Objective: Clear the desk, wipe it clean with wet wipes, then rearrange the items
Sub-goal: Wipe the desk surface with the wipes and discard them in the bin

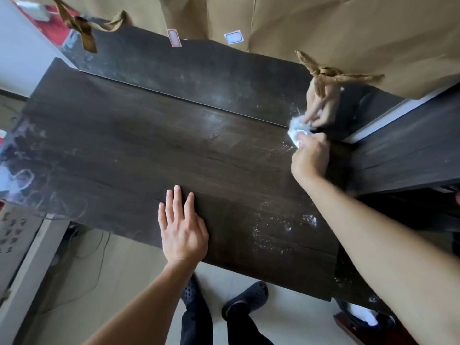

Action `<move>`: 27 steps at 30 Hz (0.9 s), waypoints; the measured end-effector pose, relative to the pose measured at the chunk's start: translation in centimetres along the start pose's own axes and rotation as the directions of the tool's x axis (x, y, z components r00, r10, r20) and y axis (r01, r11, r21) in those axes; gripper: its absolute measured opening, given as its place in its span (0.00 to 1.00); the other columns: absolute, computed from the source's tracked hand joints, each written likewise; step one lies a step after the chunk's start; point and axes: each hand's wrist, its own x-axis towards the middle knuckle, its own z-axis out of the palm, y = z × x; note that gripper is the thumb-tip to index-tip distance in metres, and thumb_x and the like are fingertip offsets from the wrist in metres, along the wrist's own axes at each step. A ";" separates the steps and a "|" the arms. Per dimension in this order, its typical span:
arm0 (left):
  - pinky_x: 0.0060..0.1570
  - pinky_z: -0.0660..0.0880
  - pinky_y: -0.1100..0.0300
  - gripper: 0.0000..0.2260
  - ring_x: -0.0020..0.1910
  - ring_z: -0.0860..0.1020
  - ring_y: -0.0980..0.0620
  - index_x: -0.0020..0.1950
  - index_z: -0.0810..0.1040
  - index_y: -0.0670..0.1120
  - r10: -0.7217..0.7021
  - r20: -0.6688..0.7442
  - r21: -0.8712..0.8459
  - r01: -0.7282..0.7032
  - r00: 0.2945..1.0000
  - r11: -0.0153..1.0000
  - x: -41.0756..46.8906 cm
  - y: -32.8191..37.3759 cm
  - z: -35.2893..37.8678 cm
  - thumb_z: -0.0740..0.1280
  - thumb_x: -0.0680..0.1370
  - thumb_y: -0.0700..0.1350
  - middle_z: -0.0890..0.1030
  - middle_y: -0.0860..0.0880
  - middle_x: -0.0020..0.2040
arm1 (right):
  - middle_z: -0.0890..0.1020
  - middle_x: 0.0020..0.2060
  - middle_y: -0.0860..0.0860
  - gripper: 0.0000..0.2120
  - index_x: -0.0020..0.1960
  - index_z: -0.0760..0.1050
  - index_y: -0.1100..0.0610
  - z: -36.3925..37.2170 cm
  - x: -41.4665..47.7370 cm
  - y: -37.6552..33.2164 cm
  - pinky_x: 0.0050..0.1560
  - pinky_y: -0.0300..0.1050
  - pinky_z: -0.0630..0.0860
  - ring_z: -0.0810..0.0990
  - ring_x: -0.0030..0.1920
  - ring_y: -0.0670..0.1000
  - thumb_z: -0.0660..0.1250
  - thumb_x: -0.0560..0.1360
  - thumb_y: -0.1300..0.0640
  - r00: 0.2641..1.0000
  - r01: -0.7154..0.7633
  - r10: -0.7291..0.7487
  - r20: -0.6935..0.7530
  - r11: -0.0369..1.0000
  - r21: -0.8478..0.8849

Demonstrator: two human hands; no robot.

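The dark wooden desk [139, 145] fills the middle of the view and bears no items. My left hand [183, 230] lies flat on its near edge, fingers straight and spread. My right hand [311, 158] is stretched to the desk's far right and grips a crumpled white wet wipe [297, 131], pressing it on the surface at the seam with the back board. A mirrored image of that hand shows in the glossy dark panel [348, 113] just behind it. Wet streaks and white specks [281, 227] mark the desk's right side.
Tan curtains [348, 33] with knotted ties hang over the back board. A second dark desk [403, 155] adjoins on the right. Below the near edge are my feet in dark clogs [246, 300], floor cables [94, 255] and a reddish box [358, 329] at lower right.
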 end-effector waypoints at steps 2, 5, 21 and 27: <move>0.74 0.50 0.47 0.22 0.75 0.57 0.41 0.68 0.70 0.42 0.000 0.004 0.005 0.000 1.000 1.000 0.0 -0.1 0.0 0.52 0.76 0.46 0.63 0.40 0.75 | 0.75 0.51 0.59 0.11 0.55 0.79 0.63 1.3 -3.2 -1.4 0.51 0.43 0.66 0.72 0.53 0.59 0.62 0.74 0.68 0.932 0.341 -0.335 0.136 0.940 -0.025; 0.74 0.52 0.46 0.22 0.75 0.57 0.41 0.68 0.70 0.42 -0.004 0.007 -0.003 0.004 1.000 1.000 -0.1 0.0 -0.2 0.52 0.76 0.45 0.63 0.40 0.75 | 0.75 0.47 0.54 0.10 0.51 0.82 0.57 0.5 -7.5 -1.4 0.49 0.45 0.72 0.74 0.49 0.54 0.64 0.75 0.65 0.677 0.569 -0.573 0.462 0.806 0.166; 0.74 0.53 0.45 0.23 0.75 0.58 0.41 0.68 0.71 0.41 -0.016 0.017 -0.008 0.016 1.000 1.000 -0.1 0.0 -0.4 0.53 0.75 0.45 0.63 0.40 0.75 | 0.72 0.41 0.51 0.15 0.52 0.83 0.54 -1.9 -10.6 0.3 0.45 0.45 0.70 0.71 0.44 0.52 0.63 0.74 0.68 0.493 0.649 -0.629 0.601 0.726 0.226; 0.74 0.52 0.45 0.23 0.75 0.58 0.40 0.67 0.71 0.41 0.000 -0.002 -0.021 0.000 1.000 1.000 0.0 0.1 -0.3 0.51 0.76 0.46 0.63 0.39 0.74 | 0.75 0.50 0.61 0.11 0.49 0.78 0.59 -7.3 0.0 4.5 0.51 0.51 0.70 0.74 0.52 0.63 0.63 0.70 0.70 0.928 0.337 -0.269 0.257 0.899 -0.279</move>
